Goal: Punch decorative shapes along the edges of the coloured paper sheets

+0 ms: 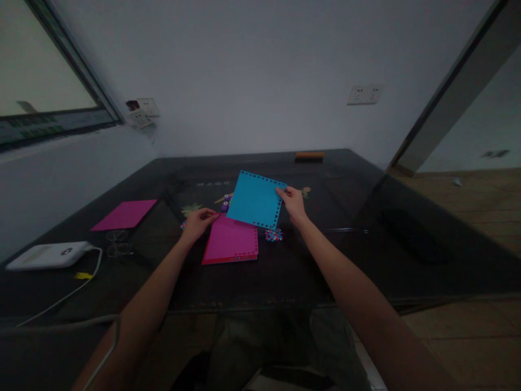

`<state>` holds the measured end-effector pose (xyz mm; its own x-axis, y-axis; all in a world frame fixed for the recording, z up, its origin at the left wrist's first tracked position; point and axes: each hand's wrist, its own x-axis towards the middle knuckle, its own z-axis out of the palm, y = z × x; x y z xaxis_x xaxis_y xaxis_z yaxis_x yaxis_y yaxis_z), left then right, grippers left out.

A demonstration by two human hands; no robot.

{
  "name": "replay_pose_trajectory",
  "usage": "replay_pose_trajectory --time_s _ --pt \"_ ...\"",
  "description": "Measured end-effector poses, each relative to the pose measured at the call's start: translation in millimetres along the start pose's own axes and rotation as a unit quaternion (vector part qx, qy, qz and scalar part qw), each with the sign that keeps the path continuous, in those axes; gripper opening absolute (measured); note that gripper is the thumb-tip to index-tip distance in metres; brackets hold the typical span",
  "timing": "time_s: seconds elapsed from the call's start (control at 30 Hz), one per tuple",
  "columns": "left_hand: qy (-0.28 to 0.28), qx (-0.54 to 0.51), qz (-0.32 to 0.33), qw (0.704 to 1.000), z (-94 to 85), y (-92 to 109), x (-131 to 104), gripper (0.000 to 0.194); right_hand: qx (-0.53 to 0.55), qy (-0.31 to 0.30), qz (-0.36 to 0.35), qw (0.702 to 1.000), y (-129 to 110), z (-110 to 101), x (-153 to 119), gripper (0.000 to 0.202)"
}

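Note:
My right hand (pixel 293 203) grips a square blue sheet (pixel 255 200) by its right corner, thumb on top. Small dark holes or marks run along several of its edges, and it is tilted above the table. Below it lies a pink sheet (pixel 233 239) with a similar row of marks, stacked on a red one (pixel 209 260). My left hand (pixel 200 221) is closed at the pink sheet's upper left corner, fingertips pinched on it. Small purple pieces (pixel 225 206) sit behind the stack, partly hidden by the blue sheet. A spiky multicoloured ball (pixel 274 234) rests just right of the stack.
On the left of the dark table (pixel 285 282) are another pink sheet (pixel 125 215), a white power bank (pixel 49 255) with a cable (pixel 77 290), and a bundle of clear cord (pixel 118 244). An orange-brown bar (pixel 309 156) lies at the back edge, before the wall.

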<state>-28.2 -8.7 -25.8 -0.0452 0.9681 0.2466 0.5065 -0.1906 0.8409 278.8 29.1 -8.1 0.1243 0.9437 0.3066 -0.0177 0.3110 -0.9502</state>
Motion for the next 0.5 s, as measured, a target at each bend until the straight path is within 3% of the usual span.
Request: replay_pose_trajectory --time_s 0.5 --pt "0.008 -0.114 -0.084 0.990 -7.2 -5.0 0.7 0.042 -0.011 -0.010 -0.014 1.000 5.3 2.2 0.1 0.034"
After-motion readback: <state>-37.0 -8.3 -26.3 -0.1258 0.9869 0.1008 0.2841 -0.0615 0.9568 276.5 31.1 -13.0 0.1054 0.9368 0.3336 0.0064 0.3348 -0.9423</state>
